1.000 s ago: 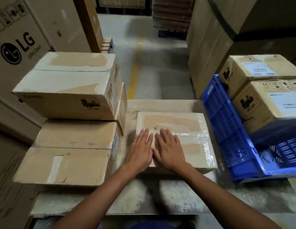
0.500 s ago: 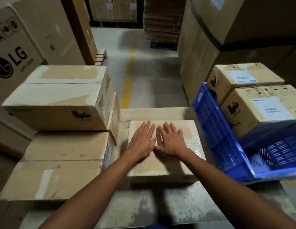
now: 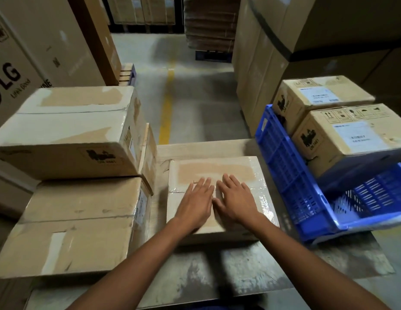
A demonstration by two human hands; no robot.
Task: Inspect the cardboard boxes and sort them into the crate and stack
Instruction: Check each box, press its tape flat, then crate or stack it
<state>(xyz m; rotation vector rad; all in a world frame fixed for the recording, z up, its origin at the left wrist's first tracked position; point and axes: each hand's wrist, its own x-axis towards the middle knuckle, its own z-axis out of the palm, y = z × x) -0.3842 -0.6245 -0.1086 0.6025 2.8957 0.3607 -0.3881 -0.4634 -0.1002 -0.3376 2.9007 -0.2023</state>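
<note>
Head view, hands: the left hand (image 3: 196,203) and right hand (image 3: 236,202) lie palm down side by side, fingers straight and a little spread, thumbs almost touching; neither grips anything.
Under the hands: a flat box (image 3: 217,167) wrapped in clear film, with a tape strip across its top, lying in the middle of the desk (image 3: 217,271).
Left side: the stack (image 3: 78,224) of two large taped cartons stands just beside the flat box with a narrow gap between; the upper carton (image 3: 67,130) sits slightly askew on the lower one, and the edge of another carton (image 3: 150,151) shows behind it.
Right side: a blue crate (image 3: 291,175) at the desk's right edge, near the flat box but apart from it.
In the crate: a near box (image 3: 351,139) and a far box (image 3: 322,92), both with white labels up, fill its far part.
Beyond: an LG carton (image 3: 13,74) rises at the left, tall cartons (image 3: 273,52) behind the crate, and a yellow line (image 3: 167,104) runs along the floor between them.
</note>
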